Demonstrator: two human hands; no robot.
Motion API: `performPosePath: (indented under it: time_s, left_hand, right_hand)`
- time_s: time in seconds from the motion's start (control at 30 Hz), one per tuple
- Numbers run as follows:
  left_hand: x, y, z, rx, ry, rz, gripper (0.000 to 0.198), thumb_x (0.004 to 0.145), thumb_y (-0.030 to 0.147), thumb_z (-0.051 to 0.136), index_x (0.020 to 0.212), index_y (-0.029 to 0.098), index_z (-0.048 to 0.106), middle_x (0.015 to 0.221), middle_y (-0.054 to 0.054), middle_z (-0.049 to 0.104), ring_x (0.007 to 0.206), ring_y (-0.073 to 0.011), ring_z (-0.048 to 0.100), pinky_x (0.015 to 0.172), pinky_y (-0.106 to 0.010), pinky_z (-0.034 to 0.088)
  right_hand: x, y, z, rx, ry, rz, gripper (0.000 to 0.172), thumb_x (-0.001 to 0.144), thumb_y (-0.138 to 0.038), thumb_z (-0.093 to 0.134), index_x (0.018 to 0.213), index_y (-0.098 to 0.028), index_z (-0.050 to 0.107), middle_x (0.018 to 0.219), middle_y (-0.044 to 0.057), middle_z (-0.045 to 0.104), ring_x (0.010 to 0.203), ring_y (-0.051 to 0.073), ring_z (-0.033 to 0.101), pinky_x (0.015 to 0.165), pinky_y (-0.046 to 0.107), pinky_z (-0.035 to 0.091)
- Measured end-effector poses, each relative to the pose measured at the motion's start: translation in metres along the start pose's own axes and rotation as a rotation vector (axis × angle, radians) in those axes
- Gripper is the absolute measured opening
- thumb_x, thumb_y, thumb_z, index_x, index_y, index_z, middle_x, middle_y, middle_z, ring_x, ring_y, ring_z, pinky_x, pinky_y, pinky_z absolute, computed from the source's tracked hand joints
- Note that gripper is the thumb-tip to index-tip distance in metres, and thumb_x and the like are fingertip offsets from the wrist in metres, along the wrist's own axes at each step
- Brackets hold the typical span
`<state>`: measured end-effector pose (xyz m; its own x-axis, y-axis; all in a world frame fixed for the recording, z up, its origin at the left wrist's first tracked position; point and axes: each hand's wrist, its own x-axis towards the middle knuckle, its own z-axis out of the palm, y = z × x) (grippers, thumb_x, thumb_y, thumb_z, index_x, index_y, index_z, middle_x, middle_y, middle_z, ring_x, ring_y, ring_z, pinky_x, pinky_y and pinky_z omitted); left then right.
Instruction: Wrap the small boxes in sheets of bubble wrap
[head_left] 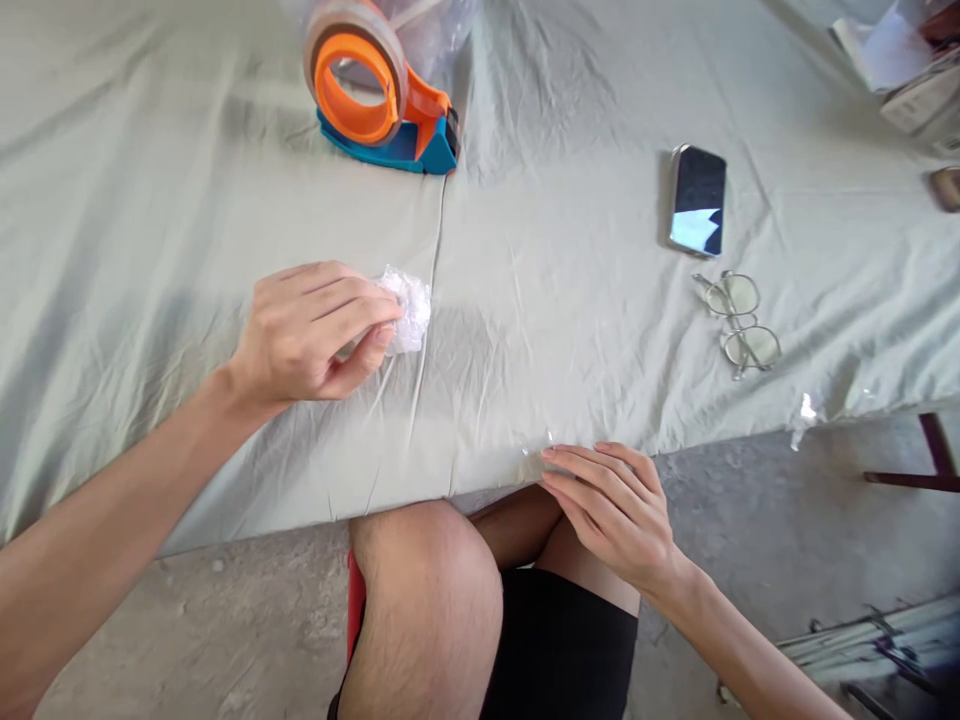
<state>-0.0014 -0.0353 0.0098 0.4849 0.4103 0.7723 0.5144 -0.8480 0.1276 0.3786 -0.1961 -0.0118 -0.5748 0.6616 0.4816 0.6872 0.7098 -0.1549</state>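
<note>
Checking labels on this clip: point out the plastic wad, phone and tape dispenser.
Plastic wad (pixel 416 306), head view: its uncovered crumpled side.
Phone (pixel 698 200), head view: mid-screen.
Tape dispenser (pixel 367 124), head view: its orange hub.

Bright diffuse light w/ glare on phone (pixel 699 200), soft shadow L of it, R edge blurry.

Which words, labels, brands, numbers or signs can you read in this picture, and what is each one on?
None can be read.
Pale box at upper right: any print is too blurred to read.
Tape dispenser: no legible text.
Phone: no legible text on its screen.
Crumpled clear plastic at the left hand: none legible.
</note>
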Motion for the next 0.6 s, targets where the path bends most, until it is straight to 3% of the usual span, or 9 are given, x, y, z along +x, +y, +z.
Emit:
performPosePath:
  time_s: [0.1,0.2,0.33,0.4,0.5,0.6]
  left_hand:
    - [0.002,0.001,0.0,0.034,0.003,0.038,0.02,0.106,0.019,0.058,0.109,0.033,0.072,0.089,0.003,0.085,0.076,-0.0241,0.083,0.064,-0.042,0.062]
    - [0.002,0.001,-0.001,0.031,0.003,0.049,0.022,0.105,0.018,0.059,0.11,0.034,0.072,0.089,0.002,0.085,0.076,-0.0244,0.083,0.064,-0.042,0.062]
    - [0.003,0.002,0.0,0.028,0.018,0.071,0.022,0.104,0.015,0.06,0.111,0.031,0.073,0.089,0.002,0.085,0.076,-0.0236,0.083,0.064,-0.04,0.062]
    - [0.003,0.002,0.0,0.025,0.028,0.08,0.021,0.103,0.015,0.06,0.111,0.028,0.074,0.089,0.001,0.085,0.077,-0.0232,0.083,0.064,-0.038,0.062]
    - [0.003,0.003,-0.001,0.008,0.026,0.068,0.02,0.103,0.014,0.06,0.109,0.025,0.075,0.091,0.0,0.085,0.08,-0.0228,0.083,0.067,-0.037,0.062]
    - [0.002,0.003,-0.002,-0.017,-0.002,0.052,0.018,0.104,0.013,0.062,0.108,0.023,0.076,0.094,-0.001,0.086,0.084,-0.0224,0.083,0.071,-0.036,0.062]
  right_hand:
    - [0.009,-0.001,-0.005,0.178,0.023,0.127,0.025,0.103,0.001,0.075,0.108,-0.023,0.076,0.108,0.004,0.091,0.093,0.02,0.088,0.096,0.041,0.065]
    - [0.019,-0.005,-0.013,0.353,0.021,0.364,0.022,0.107,-0.005,0.07,0.107,-0.026,0.076,0.103,0.002,0.089,0.093,0.02,0.088,0.088,0.038,0.068]
    - [0.029,-0.003,-0.023,0.548,0.019,0.802,0.009,0.11,-0.031,0.074,0.103,-0.029,0.079,0.104,0.003,0.088,0.09,0.022,0.088,0.08,0.036,0.069]
    - [0.035,0.002,-0.025,0.636,0.045,0.964,0.018,0.108,-0.045,0.079,0.102,-0.029,0.081,0.102,0.003,0.087,0.084,0.022,0.086,0.082,0.038,0.069]
    - [0.051,0.012,-0.026,0.758,0.125,1.098,0.031,0.101,-0.06,0.084,0.1,-0.029,0.084,0.099,0.005,0.085,0.091,0.023,0.083,0.088,0.041,0.066]
    - [0.078,0.017,-0.022,0.854,0.261,1.15,0.031,0.094,-0.061,0.089,0.099,-0.03,0.084,0.106,0.005,0.083,0.105,0.024,0.078,0.091,0.04,0.063]
